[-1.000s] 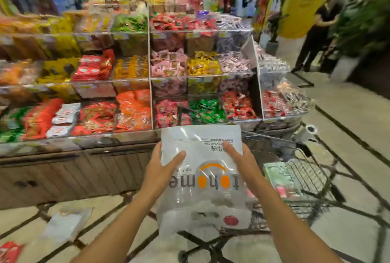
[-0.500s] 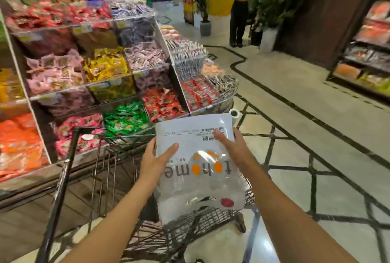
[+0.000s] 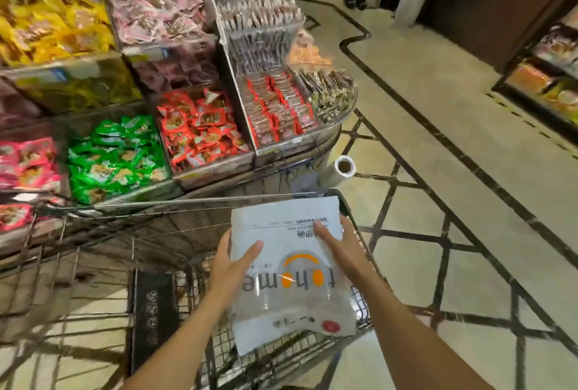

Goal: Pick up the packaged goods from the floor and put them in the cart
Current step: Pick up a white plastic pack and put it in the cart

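Hands meet on a white plastic package (image 3: 291, 280) that we hold over the right end of the wire cart (image 3: 175, 224). Our left hand (image 3: 233, 267) clasps its left edge, thumb on the printed face and the other fingers hidden behind it; our right hand (image 3: 339, 252) lies on the upper right part with fingers together, and we cannot tell whether they curl around the far edge. The print on the package reads upside down to us, with orange dots and an arc, and the small text near its top is too blurred to read. The cart's basket is streaked by motion blur, and a dark panel (image 3: 153, 311) stands inside it. Beyond the cart, bins of wrapped snacks (image 3: 200, 127) fill a display, cut off at the left and top. A roll of clear bags (image 3: 339, 170) sits at the display's corner.
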The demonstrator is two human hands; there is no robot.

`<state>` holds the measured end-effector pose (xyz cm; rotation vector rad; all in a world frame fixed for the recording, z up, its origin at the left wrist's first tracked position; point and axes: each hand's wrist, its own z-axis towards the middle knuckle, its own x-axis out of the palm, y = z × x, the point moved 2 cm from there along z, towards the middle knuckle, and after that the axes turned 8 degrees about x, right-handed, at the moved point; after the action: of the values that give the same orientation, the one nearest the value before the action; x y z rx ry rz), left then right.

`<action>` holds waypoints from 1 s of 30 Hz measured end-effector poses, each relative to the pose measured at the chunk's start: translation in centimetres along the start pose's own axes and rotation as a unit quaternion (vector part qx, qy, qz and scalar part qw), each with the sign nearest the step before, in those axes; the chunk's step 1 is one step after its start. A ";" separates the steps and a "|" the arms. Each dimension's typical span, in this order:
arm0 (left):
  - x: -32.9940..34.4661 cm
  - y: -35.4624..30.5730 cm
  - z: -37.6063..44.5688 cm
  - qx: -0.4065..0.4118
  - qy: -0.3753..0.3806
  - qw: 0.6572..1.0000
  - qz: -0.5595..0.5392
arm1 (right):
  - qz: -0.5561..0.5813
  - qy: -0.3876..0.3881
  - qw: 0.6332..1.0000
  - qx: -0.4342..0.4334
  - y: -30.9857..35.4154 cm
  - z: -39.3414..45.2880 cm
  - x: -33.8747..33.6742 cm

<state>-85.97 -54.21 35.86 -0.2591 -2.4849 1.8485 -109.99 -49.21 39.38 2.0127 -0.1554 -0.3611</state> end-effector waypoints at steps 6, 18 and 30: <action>3.5 7.1 3.6 -0.075 -0.002 0.997 0.017 | -0.044 0.036 0.994 0.093 -8.1 7.0 -0.8; 7.3 17.3 10.1 -0.105 -0.062 0.992 0.043 | -0.127 0.034 0.981 0.140 -17.7 17.5 -0.4; 6.2 18.8 11.1 -0.184 -0.022 0.982 0.043 | -0.156 0.046 0.979 0.123 -18.0 20.0 1.1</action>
<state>-91.33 -58.53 14.23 -0.3419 -2.8755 1.4189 -116.18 -58.34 14.88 2.3001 0.1848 -0.4640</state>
